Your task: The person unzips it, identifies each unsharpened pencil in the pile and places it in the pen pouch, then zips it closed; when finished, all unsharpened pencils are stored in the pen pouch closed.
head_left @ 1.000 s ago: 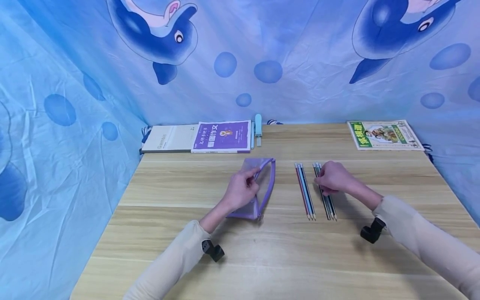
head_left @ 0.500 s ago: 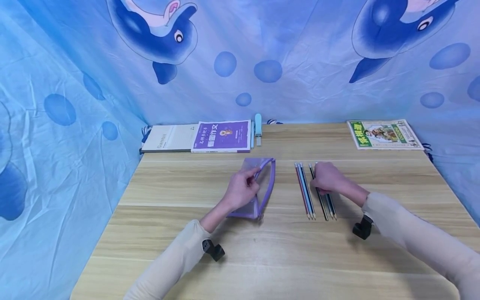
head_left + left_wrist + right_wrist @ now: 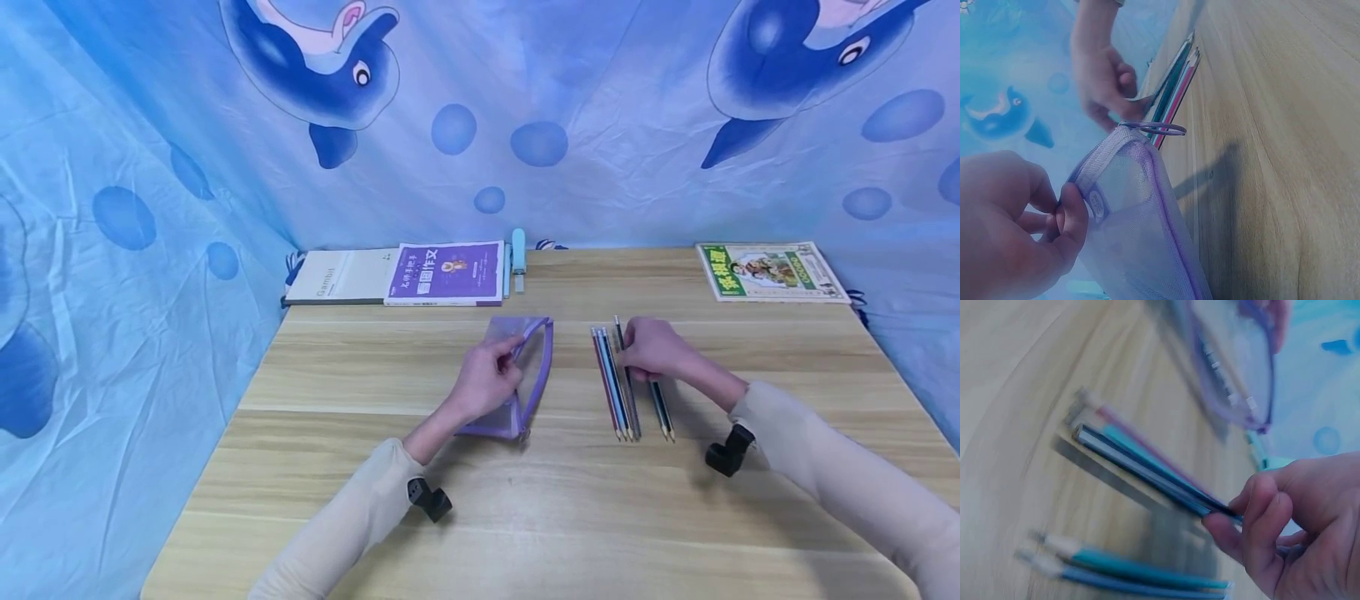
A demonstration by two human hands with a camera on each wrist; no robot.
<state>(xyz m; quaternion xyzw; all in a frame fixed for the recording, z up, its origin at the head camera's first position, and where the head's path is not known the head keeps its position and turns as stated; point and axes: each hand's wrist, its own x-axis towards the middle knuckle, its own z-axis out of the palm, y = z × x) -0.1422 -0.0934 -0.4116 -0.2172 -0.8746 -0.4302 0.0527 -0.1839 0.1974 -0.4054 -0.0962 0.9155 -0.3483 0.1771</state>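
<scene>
My left hand (image 3: 483, 379) pinches the upper edge of a purple mesh pencil pouch (image 3: 542, 375), whose zip opening gapes toward the right. Pencils with pale ends show inside the pouch (image 3: 1200, 397) in the right wrist view. Between thumb and fingers, my right hand (image 3: 658, 346) pinches a dark striped pencil (image 3: 1135, 465), which casts a shadow on the table. It lies alongside a group of red and blue pencils (image 3: 611, 387) in the head view. Two more pencils (image 3: 662, 412) lie just right of it, partly hidden by the right hand.
At the back left of the wooden table (image 3: 525, 517) are a pale notebook (image 3: 341, 275), a purple book (image 3: 446, 271) and a light-blue stapler-like object (image 3: 518, 254). A green illustrated book (image 3: 772, 271) lies back right. A blue dolphin-print curtain (image 3: 600, 83) hangs behind.
My right hand has drawn the dark pencil away from the right-hand group and moved it left, up against the red and blue pencils. The left hand stays on the pouch.
</scene>
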